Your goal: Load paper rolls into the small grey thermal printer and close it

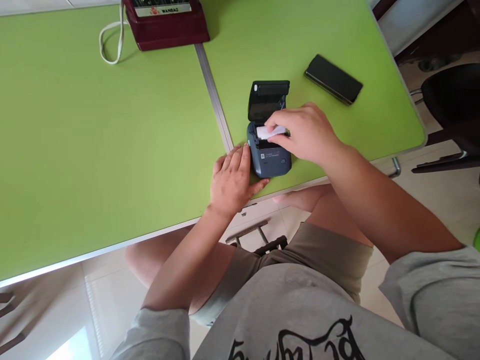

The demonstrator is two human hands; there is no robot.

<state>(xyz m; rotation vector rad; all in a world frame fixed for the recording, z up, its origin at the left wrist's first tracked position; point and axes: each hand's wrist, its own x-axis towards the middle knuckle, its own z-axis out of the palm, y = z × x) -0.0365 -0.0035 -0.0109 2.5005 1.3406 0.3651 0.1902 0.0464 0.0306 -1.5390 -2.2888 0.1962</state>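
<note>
A small dark blue-grey label printer [271, 162] lies on the green table near its front edge, with its black lid [267, 100] raised. In its compartment is a white paper roll [265, 133]. My right hand [300, 127] reaches in from the right, thumb and fingers closed round the roll; part of the roll is hidden by them. My left hand [232, 177] lies flat along the printer's left side, fingers stretched out and touching or very near its casing, thumb by its front corner.
A black phone [333, 79] lies on the green table [112, 150] at the right. Toward the back stands a dark red appliance [168, 30] with a white cord [120, 40]. A metal seam [213, 95] crosses the tabletop. Beyond the right edge is a black chair [452, 95].
</note>
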